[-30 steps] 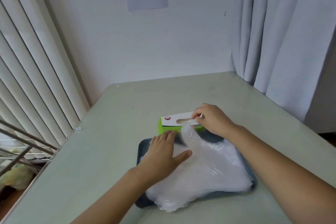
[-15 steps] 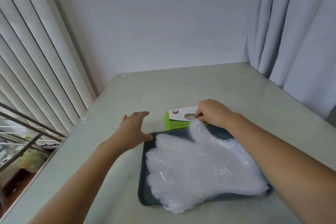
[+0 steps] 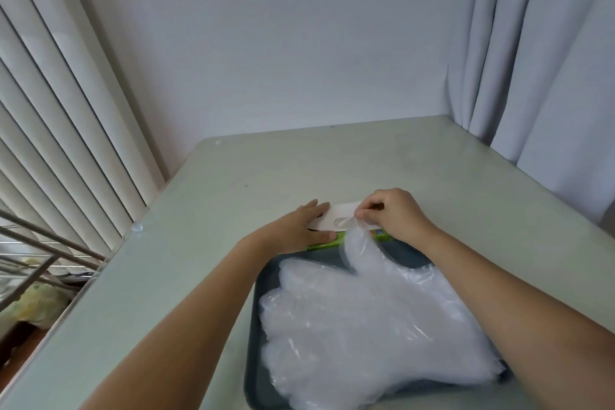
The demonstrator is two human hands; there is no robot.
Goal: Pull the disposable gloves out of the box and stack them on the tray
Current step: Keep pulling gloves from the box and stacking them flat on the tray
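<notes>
Count: one box [image 3: 336, 222], one dark tray [image 3: 312, 255], one pile of clear gloves [image 3: 366, 326] whose sheets cannot be counted singly, and one further glove [image 3: 357, 245] partly out of the box; two hands in view. All of these sit on the pale green tabletop [image 3: 233, 190], the box touching or just beside the tray's far edge, slot facing up, long axis running left to right. The pile covers most of the tray, long axis left to right, fingers pointing left, cuffs at the right. The partly drawn glove runs from the slot down onto the pile. The left hand [image 3: 299, 226] lies flat, palm down, fingers straight, on the box's left end. The right hand [image 3: 396, 215], fingers curled, pinches the emerging glove at the slot.
</notes>
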